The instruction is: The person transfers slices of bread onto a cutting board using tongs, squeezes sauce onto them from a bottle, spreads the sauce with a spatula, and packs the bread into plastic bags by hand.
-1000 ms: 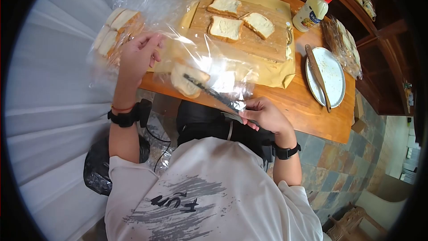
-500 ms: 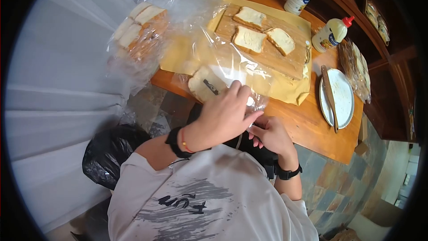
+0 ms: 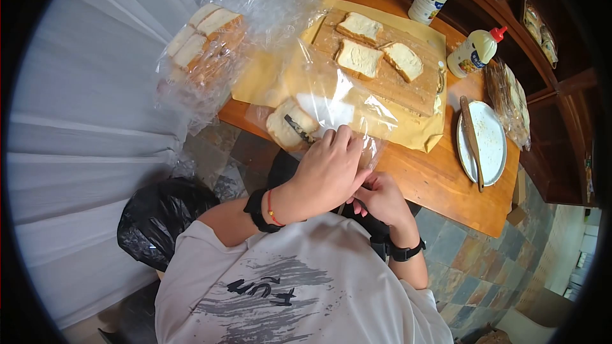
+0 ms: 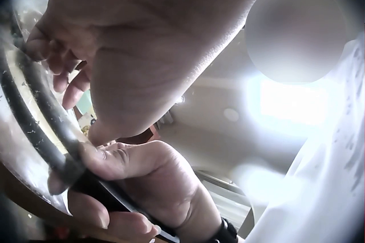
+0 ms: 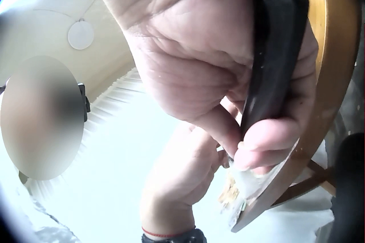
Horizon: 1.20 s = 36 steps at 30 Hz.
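Note:
A slice of bread [image 3: 279, 130] sits inside a clear plastic bag [image 3: 376, 121], just past the table's near edge. Long black tongs [image 3: 298, 129] reach into the bag and lie across this slice. Fingers and thumb of my right hand [image 3: 386, 199] grip the tongs, whose black handle [image 5: 278, 43] crosses the palm in the right wrist view. My left hand [image 3: 324, 171] is above the tongs, fingers bent at the bag's mouth and hiding part of both. In the left wrist view, crumbs dot the two black arms of the tongs [image 4: 31, 115].
Spread-covered bread slices [image 3: 359, 58] lie on a wooden board [image 3: 408, 99] over yellow paper [image 3: 255, 86]. Two sauce bottles [image 3: 472, 54], a white plate [image 3: 491, 153] with a wooden utensil [image 3: 470, 134], and bagged bread [image 3: 210, 44] stand around. A black bag [image 3: 156, 223] is low at left.
My left hand has come from the bag's far left side across to its mouth, near my right hand. The right hand keeps the tongs. Over the last half second the left hand shifts slightly.

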Tool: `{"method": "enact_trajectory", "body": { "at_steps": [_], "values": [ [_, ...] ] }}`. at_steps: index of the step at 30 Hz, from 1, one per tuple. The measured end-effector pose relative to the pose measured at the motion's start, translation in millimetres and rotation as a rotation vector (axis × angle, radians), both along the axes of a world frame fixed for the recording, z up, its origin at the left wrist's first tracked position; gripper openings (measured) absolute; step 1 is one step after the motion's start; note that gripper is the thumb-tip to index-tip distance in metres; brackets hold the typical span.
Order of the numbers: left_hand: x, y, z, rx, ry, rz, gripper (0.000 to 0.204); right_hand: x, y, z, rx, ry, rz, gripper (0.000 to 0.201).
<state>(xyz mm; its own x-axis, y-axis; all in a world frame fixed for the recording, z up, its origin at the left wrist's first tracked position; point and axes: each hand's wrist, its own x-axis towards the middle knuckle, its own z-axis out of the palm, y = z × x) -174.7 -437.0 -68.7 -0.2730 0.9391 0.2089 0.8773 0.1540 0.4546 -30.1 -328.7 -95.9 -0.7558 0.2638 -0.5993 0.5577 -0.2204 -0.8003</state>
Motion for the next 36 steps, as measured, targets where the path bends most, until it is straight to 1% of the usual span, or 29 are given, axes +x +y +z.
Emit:
{"method": "enact_trajectory", "body": {
  "at_steps": [5, 9, 12, 14, 17, 20, 22, 26, 29, 31, 32, 34, 36],
  "values": [
    [4, -4, 5, -0.089, 0.045, -0.015, 0.037, -3, -2, 5, -0.003, 0.018, 0.031, 0.012],
    [2, -4, 5, -0.089, 0.075, -0.008, 0.035, -4, -3, 6, 0.005, 0.034, 0.026, 0.013],
    [-1, -7, 9, -0.077, 0.045, -0.022, 0.033, -3, -1, 0, -0.007, 0.056, 0.016, 0.015],
    [-4, -10, 10, -0.097, 0.037, -0.103, 0.032, -3, 1, -3, -0.017, 0.071, 0.021, 0.016],
    [-6, -9, 11, -0.119, 0.047, -0.120, 0.031, -4, 1, -6, -0.071, 0.093, 0.013, 0.017],
    [-5, -8, 6, -0.152, 0.093, -0.094, 0.029, -5, -3, -6, -0.030, 0.126, 0.026, 0.017],
    [-3, -8, 3, -0.165, 0.083, -0.086, 0.029, -6, -6, -1, 0.063, 0.110, 0.022, 0.016],
    [-6, -9, 6, -0.210, 0.047, -0.118, 0.029, -3, -6, -3, 0.063, 0.104, 0.036, 0.016],
    [-8, -11, 8, -0.184, 0.006, -0.126, 0.031, 0, -3, -10, 0.039, 0.136, 0.052, 0.016],
    [-8, -11, 16, -0.193, 0.024, -0.111, 0.031, 0, 0, -12, -0.051, 0.140, 0.038, 0.016],
    [-8, -11, 18, -0.202, 0.043, -0.091, 0.032, -1, 1, -11, -0.051, 0.137, 0.031, 0.016],
    [-8, -13, 18, -0.188, 0.028, -0.088, 0.033, -2, 3, -5, -0.137, 0.124, -0.020, 0.014],
    [-7, -13, 19, -0.217, 0.004, -0.065, 0.034, -3, 6, -4, -0.110, 0.082, -0.042, 0.015]
  ]
}}
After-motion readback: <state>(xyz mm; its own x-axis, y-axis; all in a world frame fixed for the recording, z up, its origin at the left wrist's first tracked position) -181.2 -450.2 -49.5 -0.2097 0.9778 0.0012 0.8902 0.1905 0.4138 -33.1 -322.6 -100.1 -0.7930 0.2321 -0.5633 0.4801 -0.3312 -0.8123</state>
